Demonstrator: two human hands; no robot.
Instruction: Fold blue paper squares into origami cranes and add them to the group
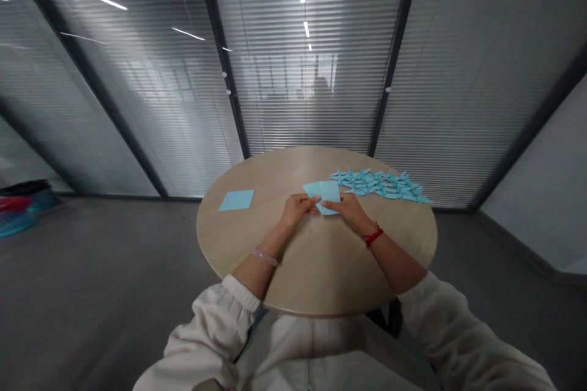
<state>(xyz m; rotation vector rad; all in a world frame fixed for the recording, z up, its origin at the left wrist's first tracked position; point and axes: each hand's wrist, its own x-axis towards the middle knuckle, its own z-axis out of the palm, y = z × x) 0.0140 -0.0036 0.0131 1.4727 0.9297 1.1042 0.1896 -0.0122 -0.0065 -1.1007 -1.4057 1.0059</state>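
Between my two hands is a light blue sheet of paper (326, 189), creased and partly folded, held above the middle of the table. My left hand (297, 209) pinches its left side, with the thumb on top. On the right side, my right hand (351, 209) grips the paper with its thumb pressed over the face. The fingers beneath the sheet are partly hidden. Just beyond my right hand lie several folded blue paper cranes (380, 183), packed close together in rows. A flat stack or sheet of blue square paper (236, 200) rests to the left of my left hand.
The round wooden table (316, 281) has its near edge close to my lap. A glass wall with blinds (312, 116) stands behind it. On the floor at far left are blue bins (18, 220) with red and black linings.
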